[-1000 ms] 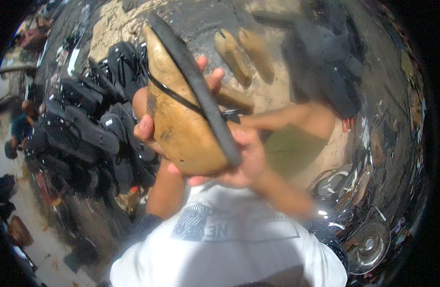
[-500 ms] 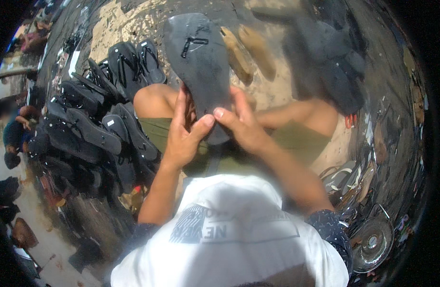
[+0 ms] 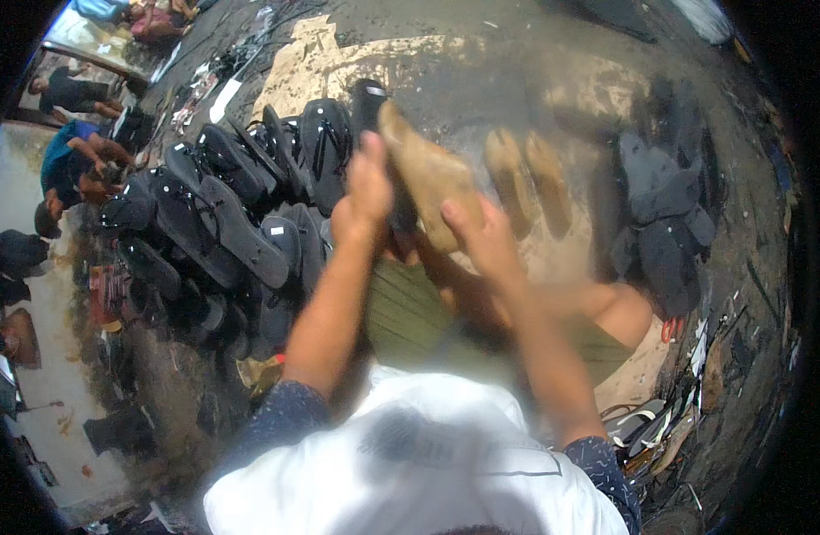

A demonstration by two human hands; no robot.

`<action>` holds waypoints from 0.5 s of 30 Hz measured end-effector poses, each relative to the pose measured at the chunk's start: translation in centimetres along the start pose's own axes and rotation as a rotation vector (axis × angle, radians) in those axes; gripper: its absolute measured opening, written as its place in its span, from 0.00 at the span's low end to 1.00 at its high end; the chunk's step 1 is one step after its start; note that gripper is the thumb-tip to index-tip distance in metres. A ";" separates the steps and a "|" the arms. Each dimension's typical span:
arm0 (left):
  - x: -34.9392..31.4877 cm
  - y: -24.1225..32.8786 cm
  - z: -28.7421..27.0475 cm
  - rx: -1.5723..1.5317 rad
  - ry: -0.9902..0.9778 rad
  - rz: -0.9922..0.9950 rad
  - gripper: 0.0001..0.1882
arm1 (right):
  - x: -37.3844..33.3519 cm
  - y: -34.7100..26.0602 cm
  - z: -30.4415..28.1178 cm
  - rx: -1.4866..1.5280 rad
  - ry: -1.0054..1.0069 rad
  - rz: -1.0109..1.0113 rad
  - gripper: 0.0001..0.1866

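Note:
My right hand (image 3: 488,236) grips the heel end of a tan shoe last (image 3: 432,169), its thumb lying on top. The last tilts with its toe up and to the left. Along its left side runs a dark strip, perhaps the edge of the black sole; what joins them is hidden. Close to that strip is my left hand (image 3: 369,183), slightly blurred, fingers stretched upward. Whether it touches the sole does not show. Two more tan lasts (image 3: 510,178) lie on the ground beyond my right hand.
Many black flip-flops (image 3: 241,227) stand in rows at left. Dark sole-shaped pieces (image 3: 667,259) are piled at right, with orange-handled scissors (image 3: 672,330) below them. Scraps and sandals (image 3: 642,423) lie lower right. Other people (image 3: 76,156) sit at far left.
The black sole, held in both hands with its underside facing me, has been turned, and a tan last now shows. My left hand has moved up beside it. The view has shifted.

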State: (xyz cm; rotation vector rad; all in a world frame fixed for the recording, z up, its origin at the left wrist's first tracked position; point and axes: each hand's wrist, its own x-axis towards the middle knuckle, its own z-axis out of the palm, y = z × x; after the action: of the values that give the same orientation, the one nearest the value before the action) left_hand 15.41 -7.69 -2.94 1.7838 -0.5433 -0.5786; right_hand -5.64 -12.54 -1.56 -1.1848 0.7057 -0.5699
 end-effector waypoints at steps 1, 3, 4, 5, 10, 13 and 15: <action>2.6 -0.3 -2.5 0.042 0.045 0.048 0.37 | 0.5 0.1 -0.4 -0.073 0.004 -0.016 0.28; 7.3 1.7 -7.4 0.777 0.246 0.141 0.29 | 3.0 1.9 -3.2 -0.273 0.054 -0.049 0.28; 10.3 -0.1 -14.4 0.984 0.266 0.457 0.25 | 4.8 2.7 -3.3 -0.506 0.095 -0.117 0.31; 11.3 0.8 -17.2 1.169 0.246 0.369 0.24 | 6.6 4.8 -4.3 -0.582 0.122 -0.057 0.31; 13.2 -2.9 -23.6 1.322 0.470 0.751 0.34 | 9.1 7.2 -8.5 -0.580 0.282 -0.360 0.28; 12.0 -2.2 -23.2 1.843 0.119 0.444 0.31 | 9.0 3.0 -12.8 -0.607 0.454 -0.392 0.24; 10.9 -0.4 -25.0 1.805 0.186 0.305 0.30 | 10.2 0.9 -19.6 -0.691 0.657 -0.493 0.22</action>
State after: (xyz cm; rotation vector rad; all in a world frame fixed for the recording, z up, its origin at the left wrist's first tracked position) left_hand 39.66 3.99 1.71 3.2025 -1.3968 0.5998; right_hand -13.56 -31.94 -8.56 -1.8628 1.2382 -1.2208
